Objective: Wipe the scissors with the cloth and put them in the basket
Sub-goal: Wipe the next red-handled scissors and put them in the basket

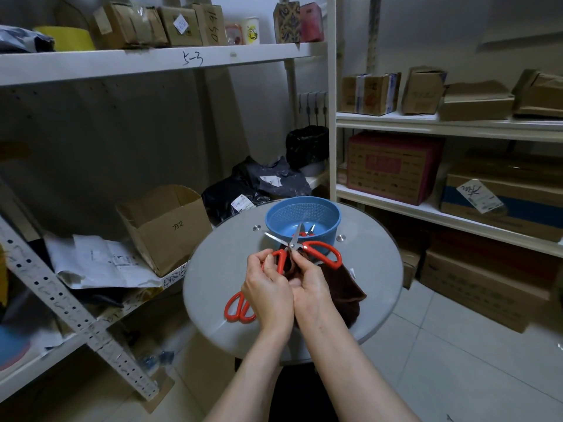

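**Scissors held off the worktop, cloth pinched just below the pivot**

Head view: your scissors [294, 245] are raised above the round grey worktop [219, 269], just in front of the blue basket [326, 213]. Their blades are spread. One tip points out to the left and the other reaches up over the basket's near rim.

Your left hand [268, 289] is clamped on the left red handle loop, with the fingers curled round it. Your right hand [310, 289] pinches the brown cloth [344, 290] against the scissors just below the pivot, thumb and fingers closed on the fabric. The right handle loop juts out free beyond that hand. Your two hands touch each other side by side.

The rest of the cloth trails down to the right of your right hand. I cannot tell whether it rests on the worktop.

A second pair [240, 309] with red handles lies flat on the worktop, just left of your left wrist and partly hidden by it. A third pair [310, 229] sits in the bottom of the basket, partly behind the raised blade.

An open cardboard box [164, 226] stands on the shelf to your left.
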